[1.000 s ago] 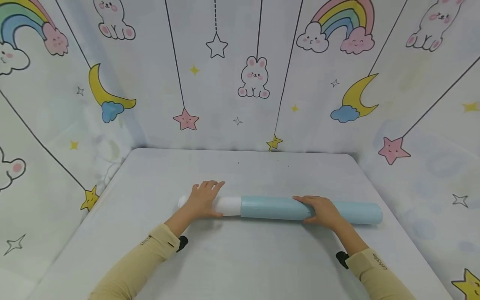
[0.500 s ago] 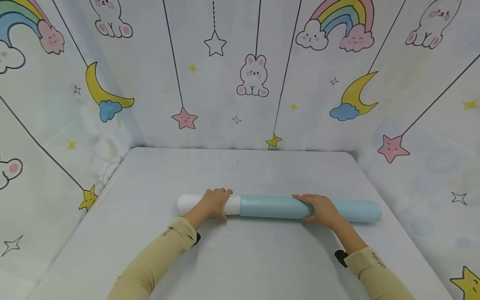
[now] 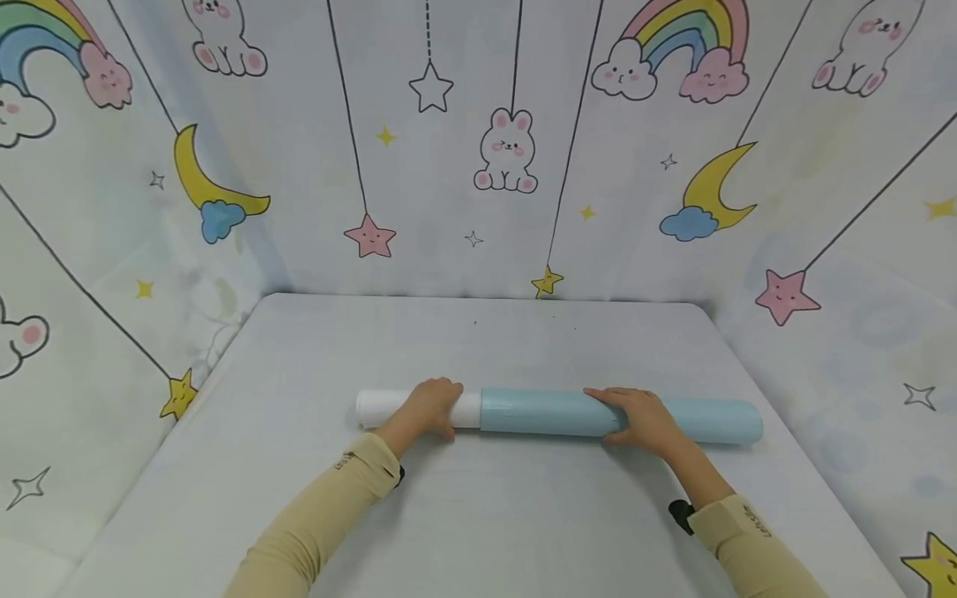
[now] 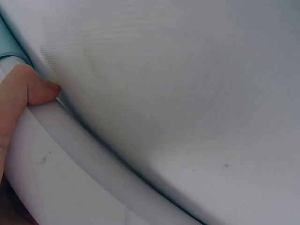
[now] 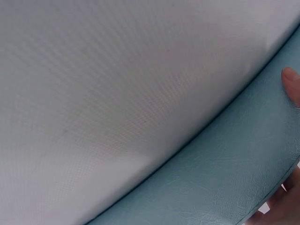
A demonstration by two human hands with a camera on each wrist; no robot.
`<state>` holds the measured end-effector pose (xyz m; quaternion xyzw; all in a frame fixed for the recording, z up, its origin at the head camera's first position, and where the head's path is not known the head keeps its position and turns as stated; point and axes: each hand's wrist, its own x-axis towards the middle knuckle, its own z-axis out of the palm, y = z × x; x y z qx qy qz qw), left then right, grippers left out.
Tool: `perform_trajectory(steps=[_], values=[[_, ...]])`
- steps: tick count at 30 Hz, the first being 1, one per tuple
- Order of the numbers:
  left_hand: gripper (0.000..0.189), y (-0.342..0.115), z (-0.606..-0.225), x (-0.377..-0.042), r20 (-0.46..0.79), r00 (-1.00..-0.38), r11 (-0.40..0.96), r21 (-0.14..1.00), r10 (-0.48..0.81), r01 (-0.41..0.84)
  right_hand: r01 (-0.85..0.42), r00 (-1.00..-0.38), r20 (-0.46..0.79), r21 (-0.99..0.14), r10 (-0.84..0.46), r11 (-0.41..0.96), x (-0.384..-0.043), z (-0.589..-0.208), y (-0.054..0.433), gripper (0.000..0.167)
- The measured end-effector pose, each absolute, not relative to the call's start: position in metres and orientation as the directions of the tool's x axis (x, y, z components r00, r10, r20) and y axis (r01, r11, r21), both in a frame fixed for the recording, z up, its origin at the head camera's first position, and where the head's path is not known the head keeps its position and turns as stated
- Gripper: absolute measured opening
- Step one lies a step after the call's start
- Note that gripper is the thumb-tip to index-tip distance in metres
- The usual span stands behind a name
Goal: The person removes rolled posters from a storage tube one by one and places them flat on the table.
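A long roll lies across the table, white at its left part (image 3: 380, 409) and light blue with a leathery sheen at its right part (image 3: 546, 413). My left hand (image 3: 429, 409) grips the white part close to where the blue begins, thumb in front and fingers over the far side. On the blue part, my right hand (image 3: 639, 419) holds the roll from above, thumb and fingers spread round it. The left wrist view shows a thumb (image 4: 42, 91) on the white surface (image 4: 70, 150). In the right wrist view, the blue material (image 5: 211, 173) is finely creased, with fingertips at both sides.
The white table (image 3: 478, 507) has rounded far corners. Curtain-like walls (image 3: 449, 183) printed with rainbows, moons, stars and rabbits stand close at its back and sides. A black strap piece (image 3: 681, 516) shows at the right wrist.
My left hand has moved right along the white part and its raised fingers have come down to grip it. The right hand and the roll have stayed in place.
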<state>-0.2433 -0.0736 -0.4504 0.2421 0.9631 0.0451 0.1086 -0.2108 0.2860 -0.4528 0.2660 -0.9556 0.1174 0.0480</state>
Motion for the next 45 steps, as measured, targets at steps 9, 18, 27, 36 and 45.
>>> perform_trajectory(steps=[9,18,27,36,45], values=[[0.060,-0.073,-0.448,-0.239,-0.176,-0.857,0.874,0.130,0.484,0.467,-0.522,-0.853,0.157,-0.215,-0.498,0.826,-0.207,-0.452,0.285,0.080],[0.058,-0.070,-0.452,-0.244,-0.167,-0.856,0.871,0.132,0.490,0.473,-0.523,-0.852,0.169,-0.242,-0.495,0.817,-0.210,-0.453,0.290,0.080],[0.055,-0.071,-0.452,-0.243,-0.159,-0.849,0.863,0.136,0.503,0.486,-0.488,-0.873,0.155,-0.293,-0.462,0.822,-0.205,-0.447,0.300,0.077],[0.055,-0.074,-0.450,-0.240,-0.163,-0.851,0.866,0.112,0.499,0.487,-0.444,-0.896,0.145,-0.323,-0.420,0.836,-0.203,-0.443,0.323,0.076],[0.055,-0.076,-0.452,-0.240,-0.145,-0.849,0.861,0.105,0.508,0.497,-0.374,-0.924,0.074,-0.384,-0.375,0.845,-0.203,-0.440,0.341,0.078]])
